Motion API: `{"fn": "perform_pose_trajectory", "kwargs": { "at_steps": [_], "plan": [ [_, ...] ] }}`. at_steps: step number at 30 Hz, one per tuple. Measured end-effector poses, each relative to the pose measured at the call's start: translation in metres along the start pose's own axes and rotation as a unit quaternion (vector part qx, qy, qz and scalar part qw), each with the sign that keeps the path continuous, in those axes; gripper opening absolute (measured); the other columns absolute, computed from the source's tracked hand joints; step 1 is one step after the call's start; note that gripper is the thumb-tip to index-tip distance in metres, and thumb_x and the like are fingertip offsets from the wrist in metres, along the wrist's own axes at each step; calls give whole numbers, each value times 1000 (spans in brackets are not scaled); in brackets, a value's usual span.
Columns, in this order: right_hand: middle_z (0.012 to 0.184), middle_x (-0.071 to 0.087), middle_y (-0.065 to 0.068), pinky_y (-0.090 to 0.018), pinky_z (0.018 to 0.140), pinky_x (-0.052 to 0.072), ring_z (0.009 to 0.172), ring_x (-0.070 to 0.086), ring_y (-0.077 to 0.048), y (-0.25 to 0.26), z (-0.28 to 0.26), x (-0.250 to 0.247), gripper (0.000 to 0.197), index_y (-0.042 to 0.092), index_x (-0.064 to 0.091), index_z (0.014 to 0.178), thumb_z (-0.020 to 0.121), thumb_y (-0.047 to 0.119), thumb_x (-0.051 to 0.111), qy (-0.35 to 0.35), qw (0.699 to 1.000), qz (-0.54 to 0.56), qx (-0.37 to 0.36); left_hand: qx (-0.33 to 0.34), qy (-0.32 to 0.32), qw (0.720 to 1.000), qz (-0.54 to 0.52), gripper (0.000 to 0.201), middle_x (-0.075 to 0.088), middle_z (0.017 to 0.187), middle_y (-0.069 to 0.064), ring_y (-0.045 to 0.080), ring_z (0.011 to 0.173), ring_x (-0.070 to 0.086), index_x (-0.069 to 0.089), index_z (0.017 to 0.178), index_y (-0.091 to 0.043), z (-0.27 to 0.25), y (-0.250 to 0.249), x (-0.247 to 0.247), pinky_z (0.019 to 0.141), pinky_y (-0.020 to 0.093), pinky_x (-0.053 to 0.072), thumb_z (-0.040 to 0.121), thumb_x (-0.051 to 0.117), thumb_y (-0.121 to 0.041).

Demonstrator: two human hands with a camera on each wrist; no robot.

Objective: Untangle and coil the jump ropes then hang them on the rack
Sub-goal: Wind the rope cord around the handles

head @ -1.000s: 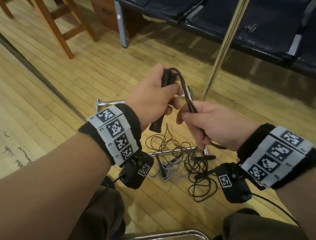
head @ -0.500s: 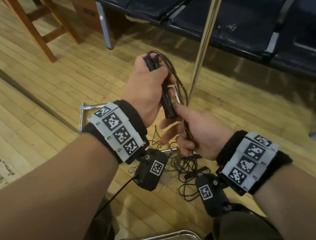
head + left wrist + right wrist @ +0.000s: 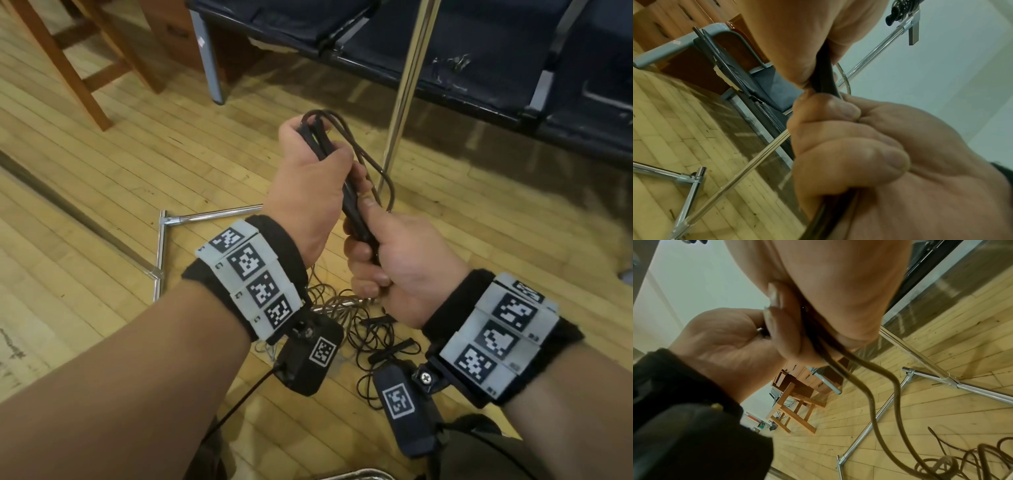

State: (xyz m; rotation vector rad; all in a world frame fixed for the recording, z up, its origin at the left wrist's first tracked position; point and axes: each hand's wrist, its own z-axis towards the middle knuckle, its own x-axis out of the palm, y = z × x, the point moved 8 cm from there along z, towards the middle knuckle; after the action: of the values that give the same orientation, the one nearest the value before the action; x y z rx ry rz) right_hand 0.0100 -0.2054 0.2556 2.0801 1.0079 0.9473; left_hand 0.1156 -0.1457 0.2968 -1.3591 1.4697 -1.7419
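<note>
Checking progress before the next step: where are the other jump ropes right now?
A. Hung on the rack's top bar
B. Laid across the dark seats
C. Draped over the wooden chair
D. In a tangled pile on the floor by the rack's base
D: the tangled ropes lie on the wooden floor beside the rack's base, below the left hand and right hand.

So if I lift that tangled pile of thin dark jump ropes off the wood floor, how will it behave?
The tangled pile of thin dark jump ropes probably lifts floppy and light: thin cords lie in loose loops. It likely snags, since loops overlap the rack's chrome floor bar and black handles lie among them.
</note>
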Motion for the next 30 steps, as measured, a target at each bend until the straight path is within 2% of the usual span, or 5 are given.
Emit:
{"fn": "perform_pose_trajectory", "kwargs": {
  "at_steps": [9, 13, 17, 19, 30],
  "plan": [
    [62, 39, 2, -26, 41, 29, 48, 30, -12, 24, -1, -33, 34, 10, 58, 105, 108, 42, 44, 11, 972, -234, -18, 23, 88, 969, 230, 15, 70, 91, 4, 30, 88, 72, 63, 90, -22, 3, -17, -35, 85, 47, 63, 87, 76, -18],
    [63, 45, 4, -26, 41, 34, 47, 36, -10, 14, -4, -40, 28, 16, 60, 113, 108, 39, 45, 44, 921, -388, 17, 24, 174, 838, 517, 23, 68, 77, -20, -2, 59, 58, 59, 81, -36, -8, -10, -40, 50, 13, 43, 83, 79, -48],
    [68, 51, 1, -27, 42, 36, 49, 42, -10, -3, -6, -26, 28, 18, 63, 109, 107, 41, 47, 76, 874, -478, 42, -82, 353, 646, 672, 39, 66, 83, -18, -2, 73, 60, 54, 98, -47, -44, 25, -30, 59, 20, 41, 76, 77, -70],
    [72, 53, -4, -29, 42, 36, 49, 43, -12, -9, -6, -17, 30, 15, 63, 107, 107, 40, 47, 89, 863, -496, 38, -86, 375, 601, 701, 41, 64, 82, -16, 0, 73, 58, 55, 95, -43, -53, 34, -26, 59, 23, 40, 76, 77, -71],
    [61, 42, -3, -30, 42, 31, 44, 34, -15, -9, -5, -13, 38, -4, 54, 107, 108, 33, 45, 114, 866, -484, 47, -14, 342, 646, 682, 34, 58, 76, -11, 1, 62, 53, 43, 107, -35, -64, 41, -19, 47, 21, 32, 88, 69, -47]
  ]
}}
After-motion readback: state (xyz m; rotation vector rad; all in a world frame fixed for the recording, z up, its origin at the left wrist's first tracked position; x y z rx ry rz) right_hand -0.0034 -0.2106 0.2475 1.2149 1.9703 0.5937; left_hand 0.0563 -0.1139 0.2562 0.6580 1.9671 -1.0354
